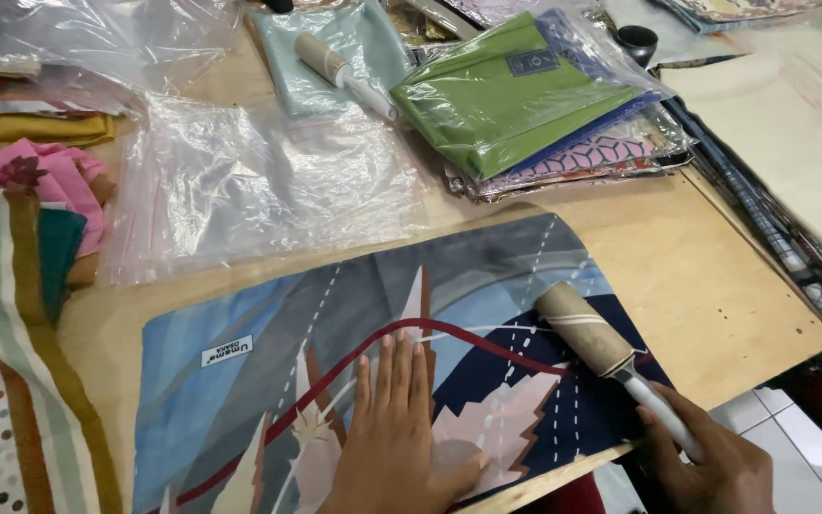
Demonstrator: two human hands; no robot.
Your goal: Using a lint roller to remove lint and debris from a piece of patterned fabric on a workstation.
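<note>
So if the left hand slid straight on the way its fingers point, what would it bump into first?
Nothing soon: the left hand points up across the flat printed cloth. Past its edge come bare table, then probably the clear bags.

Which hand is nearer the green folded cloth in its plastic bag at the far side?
Right. The right hand holds the lint roller at the near right edge, below the green cloth. The left hand lies flat on the blue patterned cloth, farther left.

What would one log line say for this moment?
left hand: flat on printed cloth | right hand: grips lint roller, roller on cloth | table: wooden
</note>
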